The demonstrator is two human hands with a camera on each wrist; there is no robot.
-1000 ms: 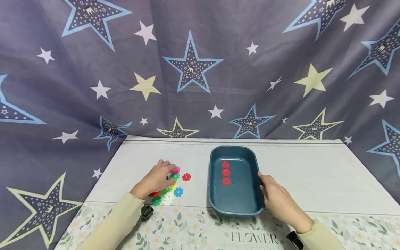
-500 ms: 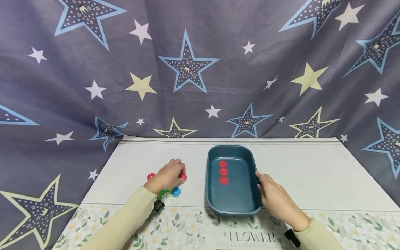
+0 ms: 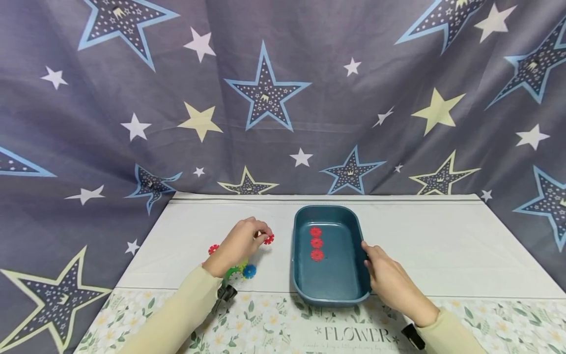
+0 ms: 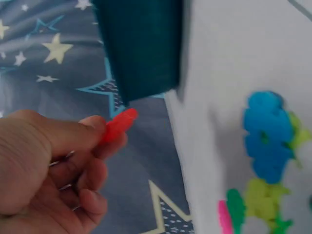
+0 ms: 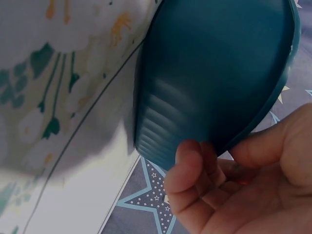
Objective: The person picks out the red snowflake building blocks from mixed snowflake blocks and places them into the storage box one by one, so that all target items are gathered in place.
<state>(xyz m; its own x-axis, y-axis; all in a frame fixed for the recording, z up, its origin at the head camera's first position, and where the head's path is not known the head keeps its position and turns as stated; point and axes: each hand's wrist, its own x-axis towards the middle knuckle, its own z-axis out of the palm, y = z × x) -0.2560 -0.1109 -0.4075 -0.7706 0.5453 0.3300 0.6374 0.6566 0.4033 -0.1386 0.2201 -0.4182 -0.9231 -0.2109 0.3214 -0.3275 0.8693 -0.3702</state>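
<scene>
Between thumb and fingertips, my left hand (image 3: 242,242) pinches a red snowflake disc (image 3: 268,239), held above the table left of the teal plastic basin. In the left wrist view the red disc (image 4: 119,126) shows nearly edge-on. My right hand (image 3: 391,280) grips the right rim of the teal basin (image 3: 332,301), thumb on top and fingers curled under the rim, as the right wrist view shows. Three red discs (image 3: 316,243) lie in a column inside the basin. Partly hidden under my left wrist is a pile of discs, with a blue disc (image 3: 249,271) at its edge.
Another red disc (image 3: 213,249) lies left of my left hand. Green, yellow, white and pink discs are in the pile. The table has a white cloth (image 3: 442,246) with a floral front band (image 3: 265,319). Behind it hangs a grey star-patterned curtain (image 3: 376,59).
My left hand reached from the pile to the red disc, took it, and lifted it slightly away toward the basin. My right hand keeps its grip on the rim.
</scene>
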